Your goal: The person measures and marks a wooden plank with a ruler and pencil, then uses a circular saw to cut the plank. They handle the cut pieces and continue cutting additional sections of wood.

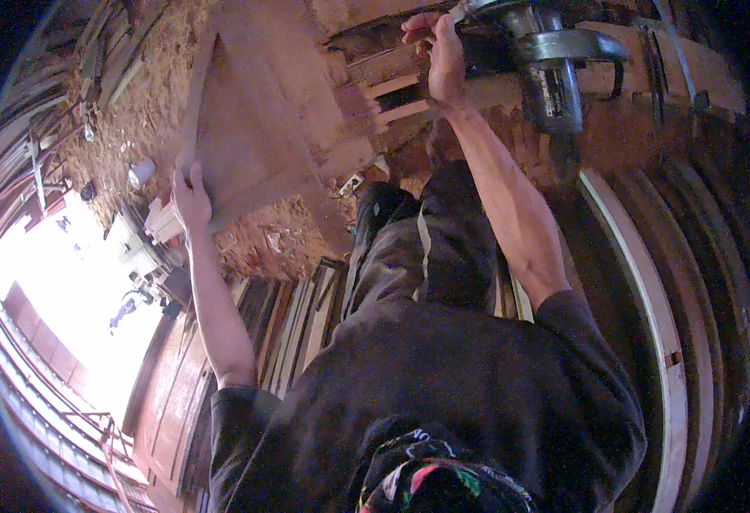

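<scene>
My left hand grips the near left edge of a broad, flat wooden board, with fingers and thumb either side of that edge. At the upper middle, my right hand is raised beside a grey metal power machine with a cylindrical housing pointing down. The fingers of this hand point left, loosely bent and apart, and nothing shows in them. Its fingertips lie close to the machine's left end; whether they touch it I cannot tell.
Sawdust and shavings cover the ground on the left, where a white cup-like object lies. Long timber planks stand at the right, and more strips lie beside my legs. A socket-like fitting sits near my knee.
</scene>
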The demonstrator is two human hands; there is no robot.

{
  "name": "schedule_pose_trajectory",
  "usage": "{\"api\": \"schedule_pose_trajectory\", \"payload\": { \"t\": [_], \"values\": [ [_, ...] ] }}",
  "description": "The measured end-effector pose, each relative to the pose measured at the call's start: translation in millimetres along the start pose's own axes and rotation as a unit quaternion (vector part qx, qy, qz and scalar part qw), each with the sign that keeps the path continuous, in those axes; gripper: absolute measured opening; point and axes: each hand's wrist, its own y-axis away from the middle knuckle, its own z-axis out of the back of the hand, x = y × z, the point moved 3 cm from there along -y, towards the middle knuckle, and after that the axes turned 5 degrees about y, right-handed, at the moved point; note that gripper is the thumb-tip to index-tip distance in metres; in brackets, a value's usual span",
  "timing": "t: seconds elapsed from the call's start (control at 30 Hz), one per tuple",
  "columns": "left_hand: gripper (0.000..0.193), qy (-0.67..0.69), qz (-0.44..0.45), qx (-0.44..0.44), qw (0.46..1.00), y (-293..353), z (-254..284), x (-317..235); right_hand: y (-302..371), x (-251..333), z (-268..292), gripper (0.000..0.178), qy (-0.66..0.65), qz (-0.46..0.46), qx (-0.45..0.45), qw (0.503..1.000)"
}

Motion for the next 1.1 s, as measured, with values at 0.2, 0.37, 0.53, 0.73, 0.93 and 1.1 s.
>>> {"api": "schedule_pose_trajectory", "payload": {
  "t": [0.2,0.37,0.53,0.73,0.93,1.1],
  "values": [
    [0.075,0.015,0.028,0.025,0.999,-5.5,-10.7,40.1,-7.5,-14.0,11.4,0.048,0.036,0.055,-0.039,0.997],
    [0.073,0.004,0.037,0.022,0.999,-11.9,-14.9,61.8,2.3,-32.8,-17.1,0.043,-0.074,0.042,-0.046,0.995],
    [0.069,0.052,0.075,0.06,0.994,-11.6,-12.7,62.1,-2.0,-27.0,1.1,0.041,-0.01,0.035,-0.024,0.999],
    [0.066,0.005,0.012,0.016,1.0,-10.5,-15.6,66.7,-3.6,-33.9,-11.7,0.044,-0.032,0.11,-0.072,0.991],
    [0.069,-0.008,0.015,0.005,1.0,-12.8,-13.1,39.8,5.2,-26.7,-14.1,0.041,0.048,0.062,-0.044,0.996],
    [0.072,0.033,0.058,0.023,0.998,-3.1,-12.7,60.2,-0.6,2.0,6.0,0.046,-0.148,0.043,-0.064,0.986]
  ]
}}
